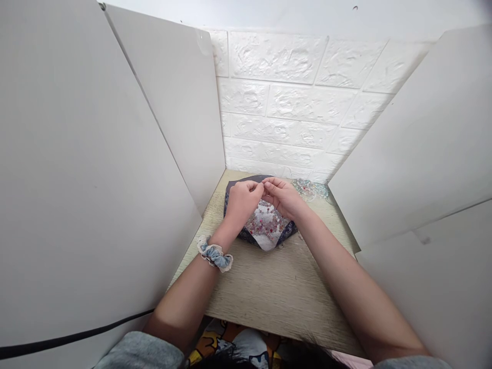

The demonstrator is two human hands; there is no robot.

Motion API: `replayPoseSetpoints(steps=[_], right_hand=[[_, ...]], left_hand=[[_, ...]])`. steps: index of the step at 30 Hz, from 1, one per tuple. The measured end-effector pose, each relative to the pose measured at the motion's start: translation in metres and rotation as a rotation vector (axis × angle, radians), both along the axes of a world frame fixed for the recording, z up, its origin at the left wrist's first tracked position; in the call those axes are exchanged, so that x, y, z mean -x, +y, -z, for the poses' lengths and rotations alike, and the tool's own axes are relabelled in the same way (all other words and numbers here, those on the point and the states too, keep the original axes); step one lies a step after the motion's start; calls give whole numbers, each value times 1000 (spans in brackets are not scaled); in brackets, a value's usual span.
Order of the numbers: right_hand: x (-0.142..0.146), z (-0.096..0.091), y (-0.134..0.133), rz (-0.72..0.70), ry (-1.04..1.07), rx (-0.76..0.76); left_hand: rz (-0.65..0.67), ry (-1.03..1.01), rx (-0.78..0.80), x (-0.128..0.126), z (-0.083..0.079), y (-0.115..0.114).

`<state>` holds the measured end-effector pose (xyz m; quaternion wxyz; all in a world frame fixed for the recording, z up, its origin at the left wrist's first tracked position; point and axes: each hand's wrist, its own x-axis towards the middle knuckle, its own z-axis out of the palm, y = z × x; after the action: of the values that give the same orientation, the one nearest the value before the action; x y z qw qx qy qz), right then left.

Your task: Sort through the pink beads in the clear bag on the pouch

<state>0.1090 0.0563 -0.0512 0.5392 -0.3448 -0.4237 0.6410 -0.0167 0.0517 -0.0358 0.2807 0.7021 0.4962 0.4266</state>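
My left hand (246, 199) and my right hand (283, 196) meet fingertip to fingertip above a dark patterned cloth container (289, 233). Both are closed in a pinch, and whatever sits between the fingertips is too small to make out. Beneath them, many small red, pink and clear beads (265, 218) lie on a white lining inside the container. Part of its far side is hidden by my hands. A light blue scrunchie with lace edging (215, 253) circles my left wrist.
Strands of pale blue and clear beads (311, 189) lie at the back right of the wooden tabletop (265, 287). White panels (172, 92) flank both sides, and a white brick-pattern wall (292, 102) stands behind. A black cable (77, 335) runs along the lower left.
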Motion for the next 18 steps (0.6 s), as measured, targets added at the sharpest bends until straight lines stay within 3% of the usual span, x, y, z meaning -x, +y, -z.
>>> replayPoseSetpoints(steps=[9,14,18], right_hand=[[-4,-3,0,93,-206,-108],[-9,-12,-2,208,-438,-287],[-10,-17,-4,180,-485,-317]], left_hand=[[43,-82,64,0,-2,1],[139,-206,144,-1,-4,1],[248,-369,286,-3,-6,0]])
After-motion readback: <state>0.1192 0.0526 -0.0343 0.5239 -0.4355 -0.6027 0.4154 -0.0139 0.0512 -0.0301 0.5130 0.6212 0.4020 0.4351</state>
